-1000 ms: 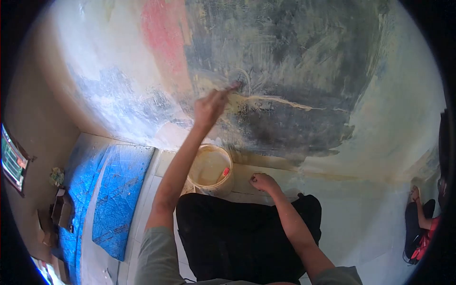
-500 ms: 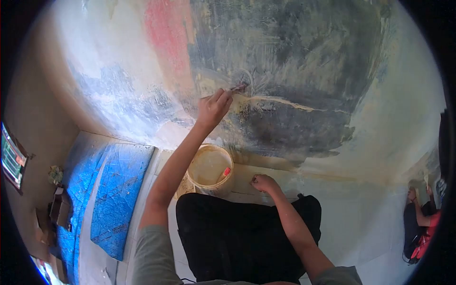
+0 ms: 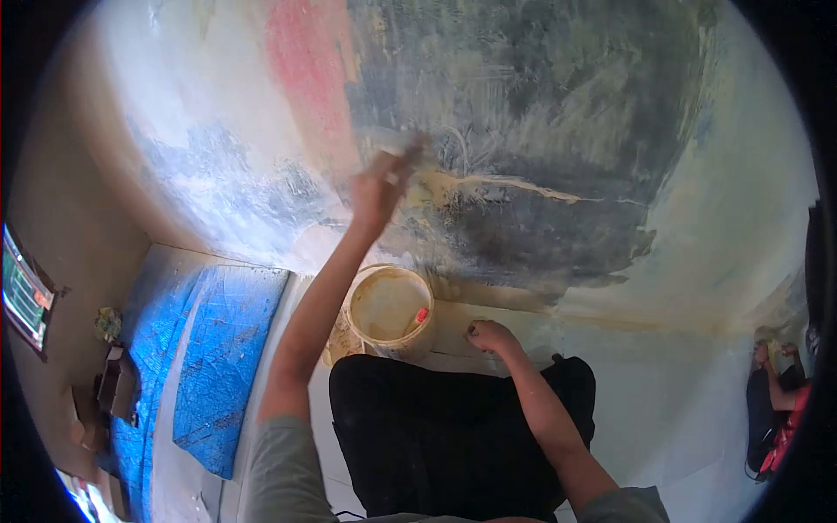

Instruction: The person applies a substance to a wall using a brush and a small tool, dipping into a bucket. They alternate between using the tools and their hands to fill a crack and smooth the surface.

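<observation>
My left hand (image 3: 377,190) is raised to the wall (image 3: 540,113), gripping a small paintbrush (image 3: 413,150) whose tip is smeared by motion. Dark grey patches, a red strip and wet-looking swirls cover the wall there. A pale, crack-like line (image 3: 523,186) runs to the right from just beside the brush. My right hand (image 3: 491,336) hangs in a loose fist near my knee, with nothing showing in it. Between my arms stands a round bucket (image 3: 352,305) of cloudy, pale liquid, with a red-tipped handle (image 3: 422,315) leaning on its inner rim.
Blue sheeting (image 3: 218,375) lies at the left, beside cardboard boxes (image 3: 118,383) near the side wall. At the far right another person in red (image 3: 789,427) sits by the wall. My black-clad legs (image 3: 462,436) are close behind the bucket on the tiled floor.
My left hand has moved left and slightly up along the wall with the brush. My right hand stays almost where it was. The view has shifted slightly.
</observation>
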The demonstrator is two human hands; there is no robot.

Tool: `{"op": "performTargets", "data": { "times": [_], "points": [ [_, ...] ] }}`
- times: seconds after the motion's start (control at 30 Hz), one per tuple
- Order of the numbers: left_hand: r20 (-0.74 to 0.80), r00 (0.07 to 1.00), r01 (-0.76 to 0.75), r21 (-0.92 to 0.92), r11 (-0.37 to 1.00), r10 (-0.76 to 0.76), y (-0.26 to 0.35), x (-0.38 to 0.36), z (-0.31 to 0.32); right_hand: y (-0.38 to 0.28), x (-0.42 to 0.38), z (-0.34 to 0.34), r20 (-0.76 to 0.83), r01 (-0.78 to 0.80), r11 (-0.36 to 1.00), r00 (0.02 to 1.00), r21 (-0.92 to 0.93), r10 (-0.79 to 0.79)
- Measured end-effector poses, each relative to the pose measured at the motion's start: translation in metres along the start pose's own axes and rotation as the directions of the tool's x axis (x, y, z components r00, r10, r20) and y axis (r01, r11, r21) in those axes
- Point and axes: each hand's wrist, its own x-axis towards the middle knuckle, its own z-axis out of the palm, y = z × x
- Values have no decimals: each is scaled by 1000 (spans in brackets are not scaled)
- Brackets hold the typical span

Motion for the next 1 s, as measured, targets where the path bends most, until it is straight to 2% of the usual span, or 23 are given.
{"op": "performTargets", "data": {
  "times": [0.03, 0.07, 0.13, 0.17, 0.2, 0.27, 0.3, 0.33, 0.4, 0.47, 0.53, 0.6, 0.67, 0.7, 0.73, 0.8, 0.83, 0.87, 0.93, 1.0],
  "points": [
    [168, 979, -117, 19, 993, 113, 5, -7, 1, 0, 0, 2, 10, -7, 999, 1000, 40, 7],
    [160, 981, -112, 18, 994, 108, 3, -5, 2, 3, -1, 4, 19, -18, 996, 1000, 82, 16],
    [-88, 995, 57, 34, 998, -53, -8, 8, 1, 10, -1, 6, 6, -27, 995, 1000, 100, 27],
    [-178, 973, 151, 14, 988, -146, -14, 16, -3, 11, -1, 9, -1, -30, 991, 1000, 127, 30],
    [-300, 905, 291, -77, 954, -300, -17, 21, -2, 10, -1, 7, 0, -28, 991, 1000, 131, 28],
    [-409, 876, 274, -17, 962, -257, -12, 13, 13, 7, 0, 5, -25, 8, 1000, 1000, 22, -7],
    [-368, 913, 176, -34, 984, -176, -6, 4, 23, 9, 7, 11, -67, 44, 999, 997, 15, -43],
    [-236, 955, 154, -114, 981, -177, 8, -7, 26, 7, 5, 11, -101, 68, 998, 993, 11, -67],
    [38, 999, 36, 1, 999, -36, 15, -26, 25, -2, -4, 1, 72, -23, 975, 997, 220, 7],
    [-6, 999, 49, -47, 998, -49, 17, -18, 20, 8, -1, 10, -22, 23, 984, 1000, 175, -19],
    [-103, 994, 48, 13, 999, -47, 7, -10, 20, -3, -13, -5, 42, -61, 997, 997, 51, 59],
    [-273, 955, 161, 144, 976, -117, -1, 9, 15, -1, -7, -5, 73, -69, 996, 995, 57, 65],
    [-379, 895, 287, 92, 953, -233, -13, 25, 5, -2, -7, 0, 93, -69, 995, 994, 66, 63],
    [-450, 865, 275, 54, 960, -223, -18, 27, 11, -4, -9, 1, 72, -58, 993, 996, 99, 51],
    [-445, 866, 278, 50, 959, -228, -18, 20, 17, -5, -11, -2, 48, -45, 991, 998, 126, 40],
    [-312, 946, 106, 25, 994, -93, -8, -6, 32, -7, -14, -6, 52, -41, 992, 998, 123, 34],
    [-206, 976, 76, 20, 997, -70, 3, -22, 36, -8, -15, -6, 54, -33, 992, 998, 119, 27],
    [-7, 996, 85, 46, 995, -85, 16, -37, 33, -6, -11, -4, 52, -32, 992, 998, 118, 26],
    [130, 992, -12, 88, 996, 1, 26, -42, 24, -1, -7, 1, 13, -46, 997, 999, 63, 45],
    [-118, 989, 97, 72, 993, -88, 4, -23, 18, 0, -9, -2, 38, -53, 996, 998, 75, 51]
  ]
}}
